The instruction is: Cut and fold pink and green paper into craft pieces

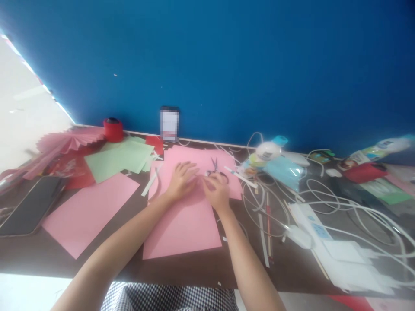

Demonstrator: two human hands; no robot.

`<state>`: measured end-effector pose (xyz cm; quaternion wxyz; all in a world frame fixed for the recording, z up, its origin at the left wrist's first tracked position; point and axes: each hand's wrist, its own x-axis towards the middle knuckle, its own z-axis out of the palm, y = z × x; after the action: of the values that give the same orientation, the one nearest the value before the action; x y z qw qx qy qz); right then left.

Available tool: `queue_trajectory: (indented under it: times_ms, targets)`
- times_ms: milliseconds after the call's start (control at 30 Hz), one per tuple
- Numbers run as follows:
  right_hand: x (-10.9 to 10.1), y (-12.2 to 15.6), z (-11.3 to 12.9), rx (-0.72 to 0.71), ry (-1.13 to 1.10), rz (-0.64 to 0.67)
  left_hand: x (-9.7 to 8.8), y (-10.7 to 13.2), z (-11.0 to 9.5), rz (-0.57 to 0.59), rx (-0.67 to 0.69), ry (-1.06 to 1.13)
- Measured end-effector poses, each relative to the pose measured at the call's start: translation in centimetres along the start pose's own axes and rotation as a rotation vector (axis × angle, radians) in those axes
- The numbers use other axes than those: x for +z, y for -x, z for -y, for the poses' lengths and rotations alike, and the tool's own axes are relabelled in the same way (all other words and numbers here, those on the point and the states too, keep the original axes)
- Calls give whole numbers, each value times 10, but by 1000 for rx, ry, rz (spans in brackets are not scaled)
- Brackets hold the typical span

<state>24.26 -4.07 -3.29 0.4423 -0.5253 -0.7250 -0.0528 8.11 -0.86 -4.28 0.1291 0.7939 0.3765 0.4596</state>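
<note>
A pink paper sheet (181, 224) lies in front of me on the dark table (285, 268). My left hand (182, 179) rests flat on its far part, fingers stretched out. My right hand (216, 190) lies beside it on the same sheet, fingers curled down onto the paper; I cannot make out anything in them. A pair of scissors (215, 169) lies just beyond my right hand on another pink sheet (223, 162).
A second loose pink sheet (87, 211), green sheets (119, 160), a dark tablet (29, 205), pink paper fans (65, 142) and a red tape roll (113, 128) lie left. White cables (350, 211), chargers, a power strip (313, 222) and bottles crowd the right. A phone (169, 124) leans on the blue wall.
</note>
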Motion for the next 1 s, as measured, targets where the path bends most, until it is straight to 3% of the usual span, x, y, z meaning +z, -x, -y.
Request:
queue_trajectory:
  times_ms: [133, 567, 1000]
  targets:
    - [1, 1, 0, -1, 2, 16, 2, 0, 0, 45, -10, -73]
    - [2, 1, 5, 43, 82, 22, 0, 0, -4, 96, -60, 4]
    - [1, 2, 2, -106, 124, 54, 0, -1, -4, 94, -62, 30]
